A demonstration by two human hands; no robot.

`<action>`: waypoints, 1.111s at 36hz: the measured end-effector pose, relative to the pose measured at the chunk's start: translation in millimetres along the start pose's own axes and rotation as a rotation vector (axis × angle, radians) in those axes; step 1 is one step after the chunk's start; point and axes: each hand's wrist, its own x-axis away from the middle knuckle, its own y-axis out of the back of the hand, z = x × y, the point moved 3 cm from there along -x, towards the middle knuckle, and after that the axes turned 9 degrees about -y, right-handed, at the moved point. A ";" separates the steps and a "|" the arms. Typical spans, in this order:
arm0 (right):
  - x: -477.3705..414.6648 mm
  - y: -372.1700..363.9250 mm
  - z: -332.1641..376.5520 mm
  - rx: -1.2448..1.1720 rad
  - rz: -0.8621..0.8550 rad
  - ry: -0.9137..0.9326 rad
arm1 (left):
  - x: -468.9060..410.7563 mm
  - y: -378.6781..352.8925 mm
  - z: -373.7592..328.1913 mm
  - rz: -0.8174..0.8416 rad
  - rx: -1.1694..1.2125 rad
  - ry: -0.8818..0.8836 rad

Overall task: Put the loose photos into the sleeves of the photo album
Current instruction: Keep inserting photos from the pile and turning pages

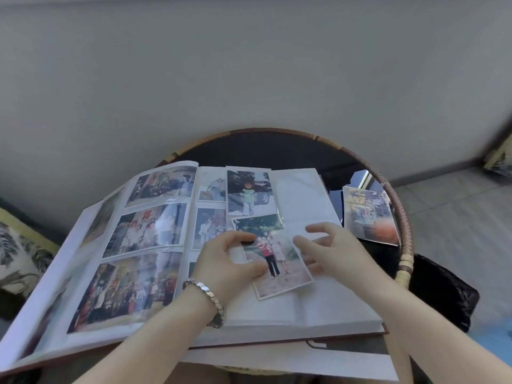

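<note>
A large photo album (304,306) lies open on a round table. Its left page holds three filled sleeves, and the right page has filled sleeves on its left and bare ones on its right. A loose photo (279,270) of people standing outdoors lies tilted on the right page, its top edge at the mouth of a sleeve. My left hand (227,261), with a bracelet at the wrist, pinches the photo's left edge. My right hand (329,250) hovers at the photo's right edge with fingers spread; whether it touches is unclear. A pile of loose photos (371,217) rests to the album's right.
The round table has a woven rattan rim (399,206) and a dark top. A dark cloth (443,289) hangs at its right. A patterned cushion (19,256) sits at the left. White sheets (291,358) lie under the album's near edge. A grey wall stands behind.
</note>
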 end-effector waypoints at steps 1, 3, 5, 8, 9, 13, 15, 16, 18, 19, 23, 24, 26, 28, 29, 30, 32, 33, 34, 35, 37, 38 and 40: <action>-2.0 -2.7 3.0 0.021 0.019 -0.017 | 0.1 -0.2 0.8 -0.002 0.001 -0.006; -5.8 -7.5 5.1 0.052 0.038 -0.027 | -0.1 0.2 1.8 -0.014 0.001 -0.004; -7.7 -8.6 5.8 0.010 0.044 -0.014 | 0.7 1.3 0.8 -0.023 -0.001 0.018; -10.0 -0.3 0.4 -0.119 0.010 0.019 | 1.9 3.1 -0.2 -0.020 -0.113 0.042; -9.5 5.2 -1.9 -0.163 -0.022 0.029 | 2.6 3.5 -1.9 -0.014 -0.176 0.038; -7.8 25.6 -14.6 -0.327 -0.129 0.008 | 5.8 -1.1 -8.7 0.041 -0.410 0.038; -5.8 31.8 -22.1 -0.392 -0.145 -0.021 | 6.0 -8.4 -11.6 0.113 -0.531 0.045; -4.5 34.1 -25.9 -0.406 -0.146 -0.033 | 6.0 -13.2 -12.9 0.169 -0.608 0.059; -0.3 36.9 -31.6 -0.424 -0.138 -0.052 | 6.0 -21.7 -12.8 0.262 -0.776 0.079; 2.1 38.3 -34.0 -0.438 -0.132 -0.058 | 6.1 -24.7 -11.7 0.285 -0.834 0.075; 8.9 42.8 -41.8 -0.443 -0.130 -0.063 | 7.6 -28.4 -1.7 0.307 -0.871 0.065; 10.0 43.4 -43.1 -0.448 -0.128 -0.064 | 8.1 -28.1 0.3 0.309 -0.879 0.064; 12.0 44.6 -44.6 -0.462 -0.126 -0.058 | 8.9 -27.8 3.3 0.318 -0.906 0.059; 13.5 45.6 -44.6 -0.471 -0.136 -0.046 | 9.0 -28.0 5.6 0.343 -0.936 0.045; 14.4 45.5 -44.0 -0.474 -0.140 -0.039 | 8.6 -28.2 6.7 0.360 -0.954 0.032; 14.7 45.1 -44.3 -0.474 -0.142 -0.032 | 8.3 -28.3 7.8 0.376 -0.970 0.018; 15.8 42.2 -44.8 -0.471 -0.136 -0.026 | 7.6 -28.0 8.9 0.402 -0.996 -0.006; 17.0 40.0 -44.1 -0.473 -0.133 -0.021 | 7.5 -27.5 9.2 0.411 -1.004 -0.014; 17.8 37.6 -43.7 -0.476 -0.133 -0.013 | 7.6 -27.3 9.5 0.416 -1.011 -0.021; 19.1 34.7 -42.7 -0.481 -0.135 -0.002 | 8.0 -27.3 9.8 0.419 -1.019 -0.026; 21.5 29.6 -40.8 -0.461 -0.162 0.037 | 9.4 -27.8 10.7 0.425 -1.042 -0.041; 22.8 27.7 -39.9 -0.438 -0.190 0.060 | 10.2 -28.1 11.1 0.428 -1.053 -0.047; 25.4 24.1 -39.0 -0.400 -0.238 0.097 | 11.5 -28.5 11.8 0.433 -1.064 -0.054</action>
